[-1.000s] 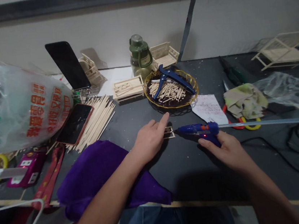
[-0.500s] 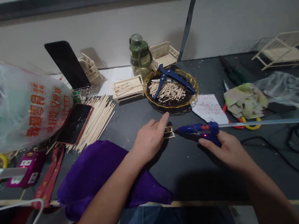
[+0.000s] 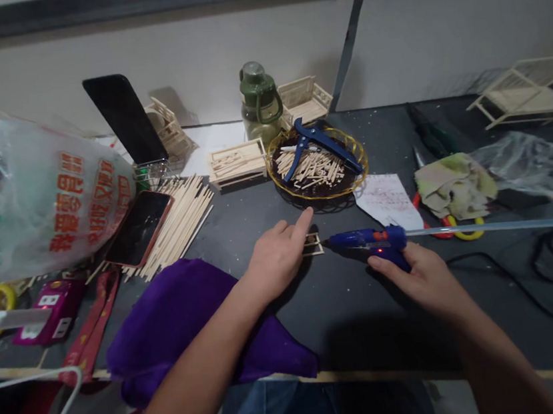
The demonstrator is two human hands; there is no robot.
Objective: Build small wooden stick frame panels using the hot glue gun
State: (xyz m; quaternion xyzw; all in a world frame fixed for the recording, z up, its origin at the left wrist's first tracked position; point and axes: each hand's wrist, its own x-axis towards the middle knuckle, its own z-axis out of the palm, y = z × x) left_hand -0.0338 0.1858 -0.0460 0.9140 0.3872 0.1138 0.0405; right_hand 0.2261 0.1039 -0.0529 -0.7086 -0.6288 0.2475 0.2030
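Note:
My right hand [image 3: 426,276] is wrapped round the grip of a blue hot glue gun [image 3: 369,241], whose small red light is lit. A long clear glue stick [image 3: 491,227] extends from the gun's back end. The nozzle points left, at the right end of a small wooden stick frame [image 3: 314,245] lying on the table. My left hand [image 3: 277,255] is over the left part of that frame, holding it, with the index finger stretched forward and the other fingers curled. The hand hides much of the frame and its own fingertips.
Ahead stands a yellow-rimmed basket [image 3: 363,173] of cut sticks with a blue cutter [image 3: 324,144] on top. Behind it is a green bottle [image 3: 260,105]. Long sticks [image 3: 181,225], a phone [image 3: 139,229] and purple cloth [image 3: 180,326] lie left. Rightward are a rag [image 3: 455,186] and black cable [image 3: 497,280].

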